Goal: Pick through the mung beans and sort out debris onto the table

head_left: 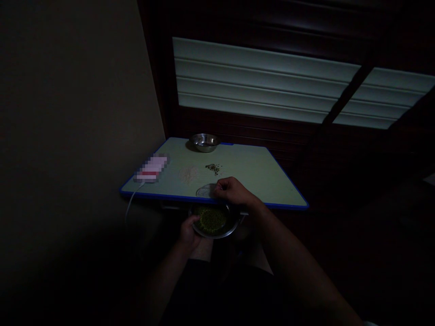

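Note:
My left hand point(189, 232) grips the left rim of a metal bowl point(220, 235), thumb over the edge. Small green beans point(211, 219), which look like mung beans, lie in the bowl, just below the front edge of the table. Over that edge, my right hand point(230, 190) is closed, its fingers curled together; anything between them is too small or dark to make out. Right beside its fingertips, a pale, roundish flat patch point(205, 190) lies on the table. Farther back are a small scatter of dark beans or seeds point(213, 169) and a spread of pale grains point(189, 173).
The light green table point(249, 165) has a blue rim. At its back stands a second metal bowl point(205, 143). On the left lies a blurred-out phone-like device point(152, 167) with a white cable point(130, 203) hanging down. A wall and dark slatted panelling stand close behind.

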`<state>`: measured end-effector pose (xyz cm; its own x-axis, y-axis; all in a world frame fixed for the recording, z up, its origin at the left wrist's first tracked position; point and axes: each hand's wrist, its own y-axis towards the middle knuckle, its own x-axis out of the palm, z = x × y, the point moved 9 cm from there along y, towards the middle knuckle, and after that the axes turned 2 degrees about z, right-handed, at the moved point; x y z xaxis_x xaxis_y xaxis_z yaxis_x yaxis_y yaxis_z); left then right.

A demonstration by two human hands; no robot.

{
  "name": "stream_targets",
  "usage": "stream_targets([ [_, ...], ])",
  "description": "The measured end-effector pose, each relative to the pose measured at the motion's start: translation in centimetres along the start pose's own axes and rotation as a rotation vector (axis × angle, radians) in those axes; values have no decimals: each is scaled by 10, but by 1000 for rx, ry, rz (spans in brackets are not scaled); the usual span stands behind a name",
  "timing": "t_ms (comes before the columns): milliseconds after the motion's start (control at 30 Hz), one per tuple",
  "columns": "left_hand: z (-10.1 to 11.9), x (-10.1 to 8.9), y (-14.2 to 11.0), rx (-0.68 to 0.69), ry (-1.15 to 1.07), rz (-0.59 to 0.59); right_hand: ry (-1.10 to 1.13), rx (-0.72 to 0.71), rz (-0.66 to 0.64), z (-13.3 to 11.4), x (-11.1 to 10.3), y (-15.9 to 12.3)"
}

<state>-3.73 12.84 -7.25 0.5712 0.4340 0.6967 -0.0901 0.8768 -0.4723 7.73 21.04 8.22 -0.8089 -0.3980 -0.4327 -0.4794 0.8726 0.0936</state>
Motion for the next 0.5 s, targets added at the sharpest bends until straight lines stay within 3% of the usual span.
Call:
stream_targets([
  [200,2,-1,0,19,-9,0,186,113,82,2,-27,18],
  [367,2,-2,0,9,-26,7,93,75,353,15,-72,38],
  [500,2,0,-1,-4,-56,-5,53,62,545,32,-93,35],
])
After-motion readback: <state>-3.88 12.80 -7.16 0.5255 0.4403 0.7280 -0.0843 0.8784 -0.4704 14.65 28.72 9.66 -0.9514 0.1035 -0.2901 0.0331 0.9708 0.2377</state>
